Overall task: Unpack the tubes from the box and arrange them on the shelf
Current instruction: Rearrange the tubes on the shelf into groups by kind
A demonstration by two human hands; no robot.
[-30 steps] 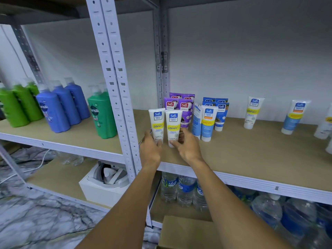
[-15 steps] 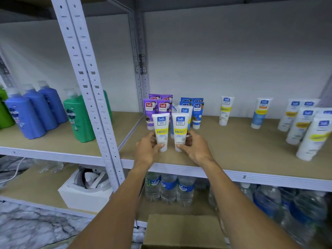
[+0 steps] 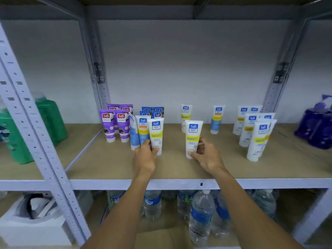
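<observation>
Tubes in hand: two white plastic Safi tubes with yellow Vitamin C bands, both upright on their caps, long axes vertical. Left hand (image 3: 145, 158) is closed around the lower end of the left white-and-yellow tube (image 3: 156, 135), thumb across its front. Right hand (image 3: 206, 157) is closed around the base of the right white-and-yellow tube (image 3: 192, 138), fingers wrapped behind it. Each tube rises directly above and just ahead of its hand; the two tubes stand well apart, with bare tan shelf board (image 3: 172, 166) between them.

Left tube stands touching or just beside the blue-and-yellow tubes (image 3: 142, 130), with the purple tubes (image 3: 115, 126) further left. Right tube stands in front of a lone white tube (image 3: 186, 114) at the back; whether its cap is on the board I cannot tell. A cluster of matching white-and-yellow tubes (image 3: 255, 133) stands to the right, nearer the right hand.

Judgement: the right tube probably belongs with that cluster, a rightward slide. Brown cardboard box (image 3: 161, 238) lies below, at the frame's bottom edge.
</observation>
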